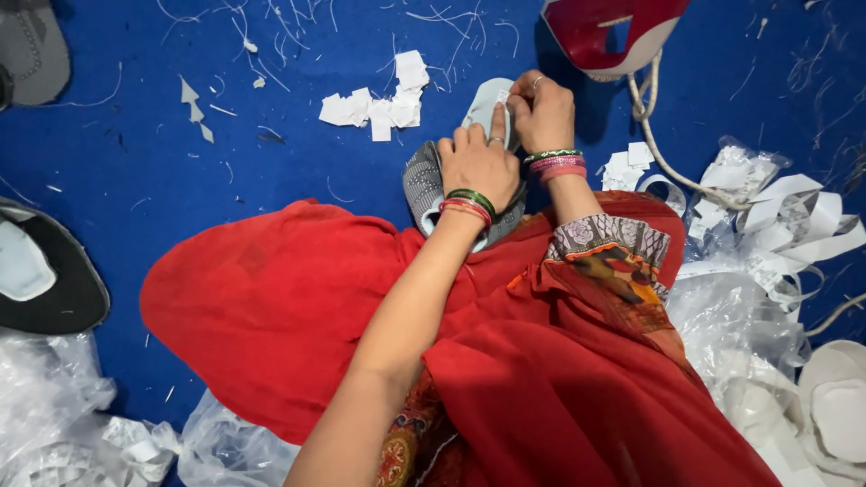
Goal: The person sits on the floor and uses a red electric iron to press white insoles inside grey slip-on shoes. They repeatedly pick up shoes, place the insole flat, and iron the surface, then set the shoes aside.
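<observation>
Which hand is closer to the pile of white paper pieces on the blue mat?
Left. The left hand lies on the grey shoe sole, just below the pile of white paper pieces. The right hand is further right, at the sole's tip.
</observation>
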